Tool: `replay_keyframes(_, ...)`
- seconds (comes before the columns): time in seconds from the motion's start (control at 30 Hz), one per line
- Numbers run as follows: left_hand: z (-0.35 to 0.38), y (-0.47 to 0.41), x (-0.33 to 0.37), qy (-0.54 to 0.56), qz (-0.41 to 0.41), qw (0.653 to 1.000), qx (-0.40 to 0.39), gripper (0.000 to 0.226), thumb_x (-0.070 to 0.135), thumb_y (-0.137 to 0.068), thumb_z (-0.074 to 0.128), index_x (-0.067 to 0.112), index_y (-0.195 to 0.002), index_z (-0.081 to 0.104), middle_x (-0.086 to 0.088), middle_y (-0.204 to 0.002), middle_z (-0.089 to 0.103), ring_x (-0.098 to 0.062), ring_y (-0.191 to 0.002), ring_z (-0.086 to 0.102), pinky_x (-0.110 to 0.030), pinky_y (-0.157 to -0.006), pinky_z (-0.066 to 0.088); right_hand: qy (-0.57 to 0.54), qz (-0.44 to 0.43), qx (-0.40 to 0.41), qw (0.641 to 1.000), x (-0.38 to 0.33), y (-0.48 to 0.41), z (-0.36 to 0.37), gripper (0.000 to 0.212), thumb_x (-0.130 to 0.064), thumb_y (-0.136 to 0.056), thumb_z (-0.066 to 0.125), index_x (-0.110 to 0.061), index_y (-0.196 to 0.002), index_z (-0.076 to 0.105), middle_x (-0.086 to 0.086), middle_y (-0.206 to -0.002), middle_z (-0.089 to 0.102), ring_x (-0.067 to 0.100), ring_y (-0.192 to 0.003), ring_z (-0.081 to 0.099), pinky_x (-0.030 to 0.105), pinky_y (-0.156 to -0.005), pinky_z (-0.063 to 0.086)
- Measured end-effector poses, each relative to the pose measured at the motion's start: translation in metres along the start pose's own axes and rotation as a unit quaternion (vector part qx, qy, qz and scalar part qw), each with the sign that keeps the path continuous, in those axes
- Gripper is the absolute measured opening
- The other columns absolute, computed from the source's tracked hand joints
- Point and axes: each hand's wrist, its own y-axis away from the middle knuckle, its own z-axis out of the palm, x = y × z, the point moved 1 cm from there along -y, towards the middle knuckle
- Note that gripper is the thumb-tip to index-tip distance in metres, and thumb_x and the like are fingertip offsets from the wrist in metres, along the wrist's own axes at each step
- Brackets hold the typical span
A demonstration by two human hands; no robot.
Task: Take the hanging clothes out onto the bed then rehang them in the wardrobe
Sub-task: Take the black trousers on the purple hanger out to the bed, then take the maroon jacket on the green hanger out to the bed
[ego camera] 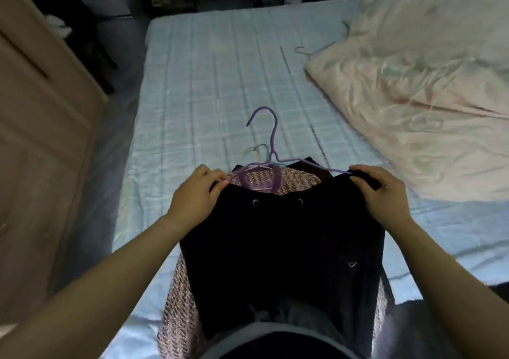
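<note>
A black garment [278, 245] lies on the near part of the bed [209, 77], on top of a pink patterned knit garment [179, 311]. A purple hanger [271, 141] sits at the black garment's top edge, its hook pointing away from me. My left hand [197, 193] pinches the garment's left top corner at the hanger's arm. My right hand [381, 190] pinches the right top corner near the hanger's other end. Under the purple hanger, the hook of a green hanger [261, 147] peeks out.
A crumpled pale pink quilt [413, 88] fills the bed's right side, with a thin wire hanger [305, 51] at its left edge. The wooden wardrobe [41, 127] stands to the left of the bed. Dark clutter sits beyond the bed's far end.
</note>
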Motion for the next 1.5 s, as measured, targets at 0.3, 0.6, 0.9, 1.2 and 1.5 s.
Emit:
replay_keyframes(0.3, 0.066, -0.048, -0.012, -0.087, -0.184, 0.978, -0.039, 0.053, 0.056, -0.092, 0.037, 0.027, -0.135, 0.049, -0.009, -0.138, 0.044, -0.03, -0.126, 0.042, -0.05, -0.098, 0.037, 0.175, -0.031, -0.227, 0.958, 0.077, -0.108, 0.069, 0.04, -0.03, -0.088, 0.064, -0.019, -0.126, 0.058, 0.007, -0.129, 0.056, 0.028, -0.118, 0.052, 0.039, -0.094, 0.043)
replay_keyframes(0.6, 0.118, -0.039, 0.015, -0.149, -0.265, 0.942, -0.142, 0.084, 0.074, -0.072, -0.002, 0.042, -0.147, 0.013, 0.001, -0.158, 0.013, -0.023, -0.145, 0.008, -0.056, -0.113, 0.007, 0.247, -0.134, -0.388, 0.878, 0.073, -0.113, 0.121, 0.074, -0.066, -0.083, 0.022, -0.023, -0.141, 0.039, 0.006, -0.147, 0.037, 0.024, -0.135, 0.033, 0.053, -0.109, 0.021)
replay_keyframes(0.9, 0.114, 0.024, 0.062, -0.046, -0.266, 0.963, -0.007, 0.071, 0.07, -0.082, 0.024, 0.035, -0.141, 0.037, 0.002, -0.147, 0.039, -0.018, -0.138, 0.031, -0.056, -0.109, 0.025, 0.25, -0.158, -0.414, 0.861, 0.02, -0.051, 0.104, 0.087, -0.071, -0.076, 0.003, -0.025, -0.146, 0.027, 0.001, -0.154, 0.022, 0.021, -0.143, 0.013, 0.053, -0.113, 0.009)
replay_keyframes(1.2, 0.057, 0.162, 0.058, -0.054, -0.315, 0.944, 0.085, 0.07, 0.074, -0.082, 0.022, 0.038, -0.14, 0.038, 0.003, -0.146, 0.041, -0.019, -0.136, 0.035, -0.057, -0.111, 0.022, 0.206, -0.275, -0.439, 0.83, -0.071, 0.051, 0.108, 0.086, -0.072, -0.077, 0.006, -0.025, -0.146, 0.028, -0.001, -0.154, 0.022, 0.02, -0.144, 0.011, 0.051, -0.114, 0.008)
replay_keyframes(1.5, 0.004, 0.374, 0.036, -0.051, -0.469, 0.863, 0.179, 0.075, 0.079, -0.08, 0.009, 0.04, -0.139, 0.037, 0.006, -0.146, 0.04, -0.021, -0.134, 0.037, -0.056, -0.11, 0.022, 0.138, -0.443, -0.482, 0.743, -0.188, 0.218, 0.167, 0.071, -0.065, -0.085, 0.025, -0.017, -0.13, 0.052, 0.007, -0.142, 0.045, 0.029, -0.132, 0.039, 0.056, -0.103, 0.034)
